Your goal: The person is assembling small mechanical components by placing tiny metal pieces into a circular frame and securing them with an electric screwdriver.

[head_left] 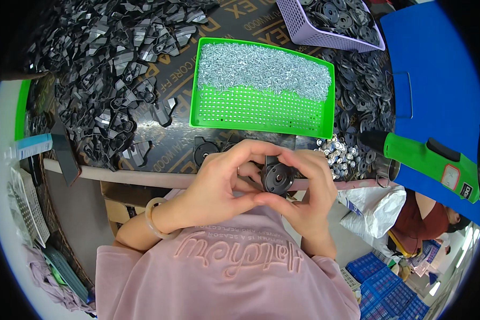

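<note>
Both hands meet over the table's front edge around a round black plastic part (278,177) with a hole at its centre. My left hand (224,178) grips it from the left, and my right hand (312,186) closes on it from the right. Fingers hide some of its rim. Just beyond my left hand lies a black disc-shaped part (204,149). Farther off is a green perforated tray (261,127), its far half covered with small silver screws (261,66). Small round metal pieces (338,154) lie in a pile right of my right hand.
Angular black plastic parts (122,96) are heaped at the left. Black discs (362,85) cover the right side beneath a lilac basket (309,34) of similar discs. A green-and-black electric screwdriver (432,162) is at the right edge. Another person (421,213) is at the lower right.
</note>
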Available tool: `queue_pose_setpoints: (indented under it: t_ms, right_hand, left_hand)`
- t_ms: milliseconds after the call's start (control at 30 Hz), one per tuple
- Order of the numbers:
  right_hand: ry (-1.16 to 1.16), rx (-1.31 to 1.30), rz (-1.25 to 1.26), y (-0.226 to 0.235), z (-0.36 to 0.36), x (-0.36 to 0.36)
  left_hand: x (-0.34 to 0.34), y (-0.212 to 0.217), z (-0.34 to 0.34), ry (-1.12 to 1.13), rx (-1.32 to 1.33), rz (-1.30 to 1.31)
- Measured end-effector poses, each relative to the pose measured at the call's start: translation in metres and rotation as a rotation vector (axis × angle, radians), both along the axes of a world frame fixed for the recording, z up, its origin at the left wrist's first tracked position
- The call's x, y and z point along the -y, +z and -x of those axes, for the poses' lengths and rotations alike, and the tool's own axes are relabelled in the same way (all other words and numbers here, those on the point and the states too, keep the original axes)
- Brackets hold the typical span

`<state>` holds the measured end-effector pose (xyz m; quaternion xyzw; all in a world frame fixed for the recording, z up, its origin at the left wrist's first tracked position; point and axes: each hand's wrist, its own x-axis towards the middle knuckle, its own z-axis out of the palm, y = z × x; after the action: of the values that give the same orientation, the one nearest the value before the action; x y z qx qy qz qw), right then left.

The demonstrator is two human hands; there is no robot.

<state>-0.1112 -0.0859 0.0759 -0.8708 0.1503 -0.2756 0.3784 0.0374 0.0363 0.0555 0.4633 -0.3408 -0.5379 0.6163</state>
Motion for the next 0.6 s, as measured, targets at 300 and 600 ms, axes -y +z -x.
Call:
queue_pose_setpoints:
  t_ms: [300,600]
  right_hand:
    - [-0.109,-0.013,0.076,-0.007,0.009,-0.002]
    - [-0.03,-0.016,0.054,0.003,0.009,0.001]
  left_hand:
    - [0.001,0.005,-0.002,-0.073,0.04,-0.049]
    - [0.001,0.003,-0.004,-0.152,-0.188,-0.025]
